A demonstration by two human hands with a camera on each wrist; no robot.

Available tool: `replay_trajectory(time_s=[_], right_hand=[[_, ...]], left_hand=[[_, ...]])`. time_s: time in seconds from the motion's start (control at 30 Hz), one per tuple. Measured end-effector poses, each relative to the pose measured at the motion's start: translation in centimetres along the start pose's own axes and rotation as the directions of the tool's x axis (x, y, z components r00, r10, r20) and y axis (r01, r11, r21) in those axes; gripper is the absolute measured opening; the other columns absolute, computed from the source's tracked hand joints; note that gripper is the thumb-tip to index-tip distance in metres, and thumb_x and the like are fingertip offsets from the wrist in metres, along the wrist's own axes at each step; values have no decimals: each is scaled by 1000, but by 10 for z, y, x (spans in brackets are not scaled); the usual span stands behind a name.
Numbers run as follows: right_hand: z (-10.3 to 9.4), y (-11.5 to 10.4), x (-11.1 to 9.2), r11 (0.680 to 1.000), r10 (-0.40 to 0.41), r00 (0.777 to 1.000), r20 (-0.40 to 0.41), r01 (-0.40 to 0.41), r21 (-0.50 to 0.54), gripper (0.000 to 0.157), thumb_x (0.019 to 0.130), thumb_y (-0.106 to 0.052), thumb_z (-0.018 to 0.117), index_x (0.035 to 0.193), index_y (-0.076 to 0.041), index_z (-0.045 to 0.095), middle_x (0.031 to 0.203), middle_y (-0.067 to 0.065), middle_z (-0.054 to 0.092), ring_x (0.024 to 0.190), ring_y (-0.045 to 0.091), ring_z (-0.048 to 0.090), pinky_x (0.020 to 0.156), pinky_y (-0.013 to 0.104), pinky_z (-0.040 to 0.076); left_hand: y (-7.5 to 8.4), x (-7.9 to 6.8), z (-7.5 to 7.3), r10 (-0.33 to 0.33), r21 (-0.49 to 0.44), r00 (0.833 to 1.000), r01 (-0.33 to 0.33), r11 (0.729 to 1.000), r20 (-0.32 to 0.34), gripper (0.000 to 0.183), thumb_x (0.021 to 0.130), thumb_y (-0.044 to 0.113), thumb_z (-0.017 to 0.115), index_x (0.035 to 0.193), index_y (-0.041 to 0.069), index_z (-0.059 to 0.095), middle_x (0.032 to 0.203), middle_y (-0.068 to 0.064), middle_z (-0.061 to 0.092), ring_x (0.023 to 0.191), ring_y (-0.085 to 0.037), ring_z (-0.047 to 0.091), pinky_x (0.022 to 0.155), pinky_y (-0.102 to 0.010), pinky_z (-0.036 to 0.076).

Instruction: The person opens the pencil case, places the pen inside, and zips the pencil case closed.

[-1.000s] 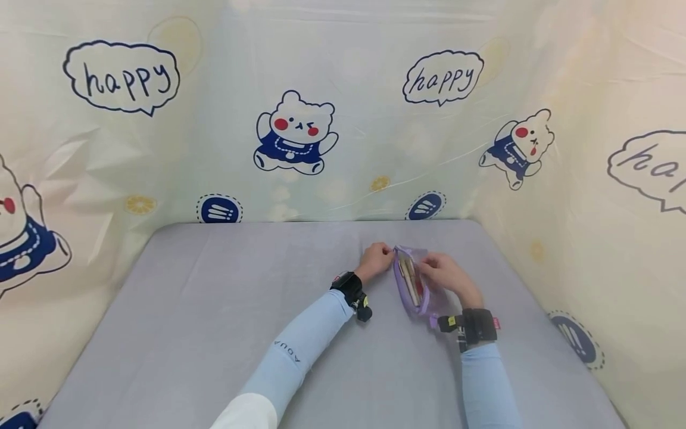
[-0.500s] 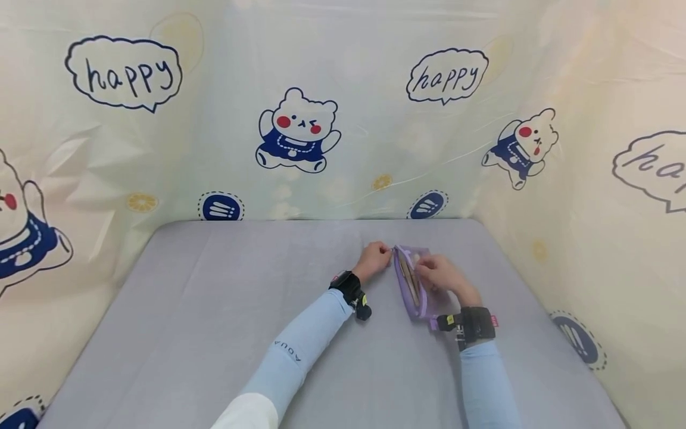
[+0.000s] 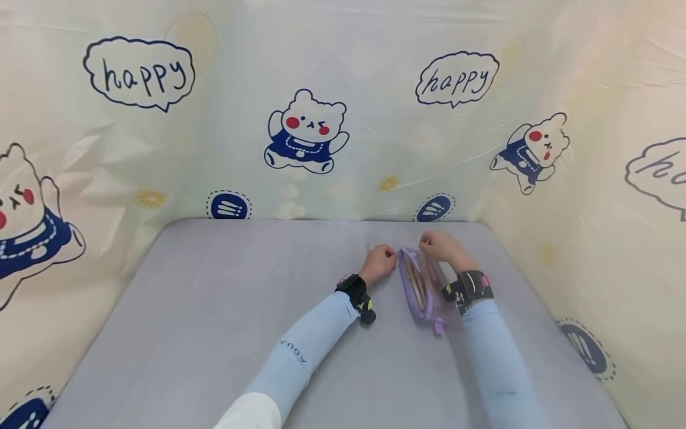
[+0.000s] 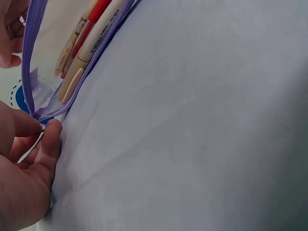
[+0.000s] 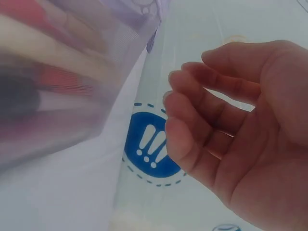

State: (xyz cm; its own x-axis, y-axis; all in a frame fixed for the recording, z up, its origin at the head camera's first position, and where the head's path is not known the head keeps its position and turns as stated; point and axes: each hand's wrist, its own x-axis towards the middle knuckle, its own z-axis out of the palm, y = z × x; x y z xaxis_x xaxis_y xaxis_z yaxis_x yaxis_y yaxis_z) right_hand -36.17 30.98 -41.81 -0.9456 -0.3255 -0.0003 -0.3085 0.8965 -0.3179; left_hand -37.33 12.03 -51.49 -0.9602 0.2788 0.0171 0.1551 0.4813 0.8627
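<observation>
A purple mesh pencil case lies unzipped near the far right of the table. Inside it are several pens, among them a beige pen with a clip and a red pen. My left hand pinches the case's far end between thumb and finger, where the zipper edges meet. My right hand hovers over the case's far right side, fingers loosely curled. In the right wrist view nothing lies between those fingers, and the see-through side of the case is beside them.
A grey cloth covers the table. Behind it and along the sides hangs a pale curtain printed with bears and "happy" bubbles. A purple tab sticks out from the case's near end.
My right hand has moved away from the case's opening, up and toward the far side. My left hand keeps its pinch at the far end. The head view has shifted slightly.
</observation>
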Motion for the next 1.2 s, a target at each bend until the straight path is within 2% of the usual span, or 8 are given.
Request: replay_trajectory(time_s=[0.1, 0.3, 0.47, 0.63, 0.83, 1.2], right_hand=[[-3, -1, 7, 999, 10, 1000, 27, -9, -48, 19, 91, -13, 54, 94, 0, 67, 92, 17, 70, 81, 28, 64, 73, 42, 52], [-5, 0, 14, 997, 15, 998, 69, -10, -81, 22, 92, -13, 54, 102, 2, 67, 98, 19, 70, 84, 29, 65, 73, 42, 53], [0, 2, 19, 996, -15, 997, 77, 21, -87, 25, 89, -12, 56, 105, 4, 68, 104, 21, 71, 96, 36, 66, 84, 48, 52], [9, 7, 25, 996, -11, 996, 84, 18, -92, 27, 89, -12, 57, 109, 3, 67, 108, 22, 71, 100, 38, 67, 86, 48, 53], [15, 8, 29, 998, 33, 993, 111, -26, -58, 31, 92, -14, 57, 116, 3, 65, 114, 24, 68, 106, 40, 64, 92, 51, 50], [28, 11, 30, 995, 102, 982, 158, -98, -35, 30, 95, -20, 57, 117, -2, 66, 119, 22, 67, 110, 39, 63, 94, 51, 49]], left_hand=[[2, -1, 2, 6, -6, 1000, -6, 1000, -4, 15, 98, 21, 56, 97, 9, 66, 79, -1, 65, 67, -11, 56, 57, -21, 42], [1, -1, 6, 20, 7, 999, -20, 1000, -32, 14, 97, 20, 56, 95, 10, 65, 78, 0, 65, 69, -11, 55, 59, -21, 41], [1, -3, 6, 26, 16, 999, -25, 1000, -28, 14, 98, 20, 55, 95, 10, 65, 78, 0, 65, 70, -12, 55, 60, -22, 41], [2, -6, 5, 32, 7, 999, -32, 999, -32, 15, 98, 16, 56, 100, 6, 67, 79, -2, 65, 70, -13, 56, 60, -22, 41], [2, -7, 5, 49, 3, 998, -49, 999, -43, 16, 98, 16, 56, 102, 5, 67, 82, -3, 66, 71, -12, 57, 60, -21, 42], [2, -8, 5, 70, 10, 994, -70, 998, -78, 15, 97, 15, 57, 99, 4, 68, 80, -3, 66, 70, -11, 56, 60, -21, 41]])
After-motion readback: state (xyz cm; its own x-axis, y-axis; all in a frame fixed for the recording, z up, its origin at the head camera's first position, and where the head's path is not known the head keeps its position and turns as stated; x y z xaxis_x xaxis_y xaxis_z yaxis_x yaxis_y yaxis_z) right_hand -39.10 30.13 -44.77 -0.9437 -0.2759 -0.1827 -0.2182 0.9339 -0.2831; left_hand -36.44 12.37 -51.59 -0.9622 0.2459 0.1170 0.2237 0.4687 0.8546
